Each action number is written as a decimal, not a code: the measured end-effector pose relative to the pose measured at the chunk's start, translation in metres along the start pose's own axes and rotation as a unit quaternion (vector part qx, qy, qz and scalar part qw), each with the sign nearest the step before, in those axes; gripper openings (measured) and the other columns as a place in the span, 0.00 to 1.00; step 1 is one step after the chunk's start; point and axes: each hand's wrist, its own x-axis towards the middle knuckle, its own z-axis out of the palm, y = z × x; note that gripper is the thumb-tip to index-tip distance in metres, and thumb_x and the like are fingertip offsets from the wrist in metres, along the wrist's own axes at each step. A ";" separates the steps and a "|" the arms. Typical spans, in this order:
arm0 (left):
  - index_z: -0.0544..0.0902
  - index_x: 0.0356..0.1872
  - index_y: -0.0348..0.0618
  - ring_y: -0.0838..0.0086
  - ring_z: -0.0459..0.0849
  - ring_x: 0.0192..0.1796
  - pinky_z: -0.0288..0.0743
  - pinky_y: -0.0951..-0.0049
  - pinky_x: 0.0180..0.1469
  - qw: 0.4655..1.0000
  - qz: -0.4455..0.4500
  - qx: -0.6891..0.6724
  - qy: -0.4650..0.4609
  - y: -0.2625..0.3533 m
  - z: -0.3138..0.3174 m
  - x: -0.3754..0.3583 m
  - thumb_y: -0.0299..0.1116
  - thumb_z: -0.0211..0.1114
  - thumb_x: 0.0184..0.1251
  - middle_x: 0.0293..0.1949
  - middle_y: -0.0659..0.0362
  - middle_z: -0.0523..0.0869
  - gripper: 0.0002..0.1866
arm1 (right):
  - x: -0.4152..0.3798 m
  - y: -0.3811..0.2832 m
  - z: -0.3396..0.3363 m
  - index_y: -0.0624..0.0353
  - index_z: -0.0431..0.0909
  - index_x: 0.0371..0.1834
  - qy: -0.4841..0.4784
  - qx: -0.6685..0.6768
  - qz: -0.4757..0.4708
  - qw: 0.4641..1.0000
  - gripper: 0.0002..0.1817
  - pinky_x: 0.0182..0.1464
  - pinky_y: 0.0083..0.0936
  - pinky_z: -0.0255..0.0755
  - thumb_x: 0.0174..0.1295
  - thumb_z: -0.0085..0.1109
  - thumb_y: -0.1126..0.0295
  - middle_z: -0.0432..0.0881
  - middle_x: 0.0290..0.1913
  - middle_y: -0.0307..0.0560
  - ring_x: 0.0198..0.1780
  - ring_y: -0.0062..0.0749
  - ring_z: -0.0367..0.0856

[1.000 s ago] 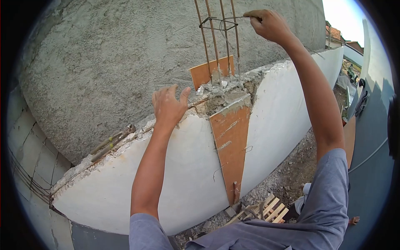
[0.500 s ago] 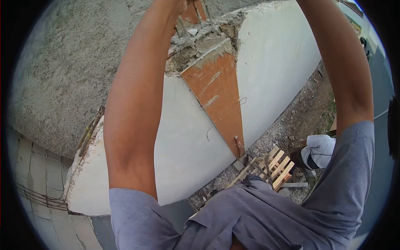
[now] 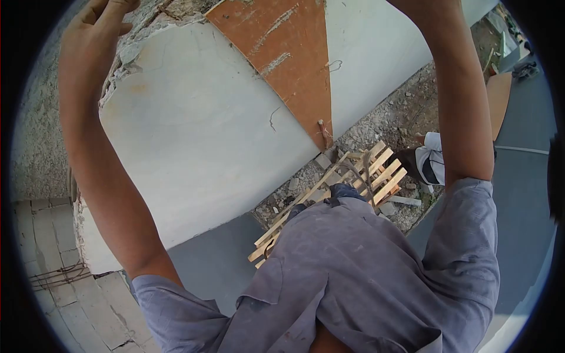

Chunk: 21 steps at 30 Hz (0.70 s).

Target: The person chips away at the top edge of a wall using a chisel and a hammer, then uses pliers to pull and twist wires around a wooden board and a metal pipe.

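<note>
At the upper left, my left hand (image 3: 97, 26) is raised beside the broken concrete edge (image 3: 132, 56) of the white wall (image 3: 182, 135). Its fingers are cut off in part by the top of the frame; those that show are apart, with nothing seen between them. The right forearm reaches up past the top edge, so my right hand's fingers are out of view. Between the arms, an orange-brown wedge-shaped board (image 3: 294, 59) is set in the white wall, with a thin wire (image 3: 335, 65) at its right side.
Wooden slats (image 3: 385, 176) stand below by my feet, over rubble. A person in a white top (image 3: 432, 159) is down at the right, partly behind my right arm. Grey block paving (image 3: 47, 229) and rebar (image 3: 59, 276) lie at the lower left.
My left hand has come into view and moved left along the wall's broken edge. The view has shifted, showing more of the slats. My right forearm appears further left.
</note>
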 end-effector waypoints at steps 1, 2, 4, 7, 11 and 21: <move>0.80 0.57 0.42 0.66 0.79 0.56 0.76 0.63 0.53 0.995 0.069 0.062 -0.029 -0.074 -0.013 0.015 0.57 0.62 0.69 0.53 0.51 0.80 0.29 | -0.040 -0.004 -0.008 0.62 0.84 0.49 -0.006 0.006 0.011 1.000 0.13 0.44 0.29 0.76 0.62 0.60 0.73 0.87 0.37 0.53 0.39 0.40 0.85; 0.79 0.63 0.47 0.61 0.77 0.66 0.77 0.56 0.62 0.981 0.138 0.122 -0.057 -0.126 -0.019 0.021 0.59 0.62 0.68 0.64 0.48 0.77 0.32 | -0.077 -0.011 -0.011 0.60 0.86 0.46 -0.009 0.012 0.019 1.000 0.11 0.40 0.25 0.75 0.62 0.62 0.73 0.87 0.35 0.49 0.34 0.34 0.85; 0.81 0.62 0.53 0.60 0.75 0.68 0.72 0.54 0.66 0.951 0.186 0.249 0.010 -0.163 -0.019 0.011 0.61 0.62 0.66 0.65 0.52 0.77 0.30 | -0.142 -0.026 -0.004 0.61 0.84 0.50 -0.067 0.118 0.103 0.985 0.13 0.45 0.26 0.75 0.63 0.62 0.78 0.84 0.44 0.51 0.41 0.34 0.82; 0.82 0.61 0.52 0.57 0.74 0.68 0.70 0.54 0.67 0.937 0.238 0.253 0.025 -0.184 -0.021 -0.012 0.56 0.64 0.67 0.62 0.52 0.79 0.27 | -0.251 -0.069 -0.002 0.63 0.80 0.53 -0.276 0.190 0.430 0.839 0.14 0.44 0.29 0.74 0.64 0.59 0.75 0.81 0.41 0.51 0.38 0.37 0.80; 0.84 0.55 0.45 0.56 0.76 0.64 0.68 0.57 0.66 0.937 0.305 0.165 0.049 -0.183 -0.023 -0.057 0.42 0.71 0.63 0.58 0.51 0.81 0.21 | -0.362 -0.141 -0.009 0.68 0.80 0.51 -0.422 0.234 0.496 0.722 0.15 0.41 0.29 0.75 0.60 0.58 0.78 0.80 0.37 0.54 0.35 0.38 0.81; 0.75 0.67 0.44 0.58 0.73 0.69 0.62 0.60 0.71 0.968 -0.042 0.236 -0.069 -0.277 -0.161 -0.008 0.55 0.62 0.69 0.66 0.48 0.77 0.33 | -0.332 -0.175 -0.019 0.60 0.80 0.53 -0.592 0.257 0.375 0.666 0.15 0.51 0.44 0.75 0.63 0.58 0.71 0.82 0.48 0.59 0.47 0.58 0.82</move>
